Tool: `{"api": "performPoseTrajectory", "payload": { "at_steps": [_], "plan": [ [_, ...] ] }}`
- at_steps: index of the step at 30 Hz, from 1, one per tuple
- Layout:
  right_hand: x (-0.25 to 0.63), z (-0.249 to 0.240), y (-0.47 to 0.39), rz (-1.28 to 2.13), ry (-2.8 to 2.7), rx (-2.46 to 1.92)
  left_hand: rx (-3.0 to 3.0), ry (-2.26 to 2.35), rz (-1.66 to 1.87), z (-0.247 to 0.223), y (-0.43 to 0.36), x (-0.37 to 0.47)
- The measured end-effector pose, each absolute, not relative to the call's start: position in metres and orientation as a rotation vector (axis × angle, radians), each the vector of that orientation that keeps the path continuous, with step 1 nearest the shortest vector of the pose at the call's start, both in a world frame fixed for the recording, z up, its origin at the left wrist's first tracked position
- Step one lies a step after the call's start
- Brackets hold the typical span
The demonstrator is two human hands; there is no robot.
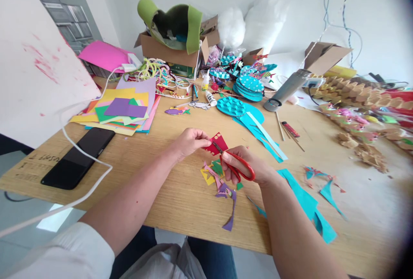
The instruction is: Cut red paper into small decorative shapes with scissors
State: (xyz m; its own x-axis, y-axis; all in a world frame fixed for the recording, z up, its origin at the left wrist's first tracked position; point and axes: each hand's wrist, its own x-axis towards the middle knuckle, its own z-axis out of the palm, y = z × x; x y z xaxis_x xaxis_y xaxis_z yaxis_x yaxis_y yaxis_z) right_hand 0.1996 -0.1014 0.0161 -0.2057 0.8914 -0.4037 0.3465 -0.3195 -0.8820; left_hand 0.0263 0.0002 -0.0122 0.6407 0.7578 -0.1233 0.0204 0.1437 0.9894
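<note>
Between thumb and fingers, my left hand (191, 143) pinches the left edge of a small piece of red paper (220, 139) with light marks along its edges. My right hand (240, 164) is closed around the red handles of a pair of scissors (245, 168). The scissor blades lie over the red paper, pointing toward my left hand. Below both hands, purple paper scraps (229, 210), a yellow scrap (207, 176) and green scraps (217, 167) lie on the table. A fish-shaped paper cutout (177, 111) rests farther back.
Stacked coloured paper (124, 109) and a black phone (78, 157) are on the left, with a white cable (84, 152) crossing there. Turquoise strips (300, 197) lie on the right. Behind stand a metal flask (288, 90), a cardboard box (167, 55) and turquoise ovals (248, 85).
</note>
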Motion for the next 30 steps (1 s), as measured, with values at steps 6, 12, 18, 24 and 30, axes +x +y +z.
{"api": "performPoseTrajectory", "payload": {
  "at_steps": [6,12,18,24,30],
  "plan": [
    [0.199,0.014,-0.099,1.537,-1.405,-1.608,1.284,0.730,0.614,-0.014,0.001,0.026],
    [0.198,0.013,-0.098,1.501,-1.412,-1.612,1.217,0.704,0.613,-0.013,0.000,0.025],
    [0.197,0.010,-0.098,1.484,-1.387,-1.615,1.149,0.686,0.609,-0.014,0.001,0.026],
    [0.193,0.005,-0.099,1.400,-1.360,-1.578,1.167,0.651,0.673,-0.019,-0.001,0.030],
    [0.182,-0.003,-0.097,1.373,-1.256,-1.513,1.146,0.652,0.827,-0.018,-0.006,0.034]
  ]
}}
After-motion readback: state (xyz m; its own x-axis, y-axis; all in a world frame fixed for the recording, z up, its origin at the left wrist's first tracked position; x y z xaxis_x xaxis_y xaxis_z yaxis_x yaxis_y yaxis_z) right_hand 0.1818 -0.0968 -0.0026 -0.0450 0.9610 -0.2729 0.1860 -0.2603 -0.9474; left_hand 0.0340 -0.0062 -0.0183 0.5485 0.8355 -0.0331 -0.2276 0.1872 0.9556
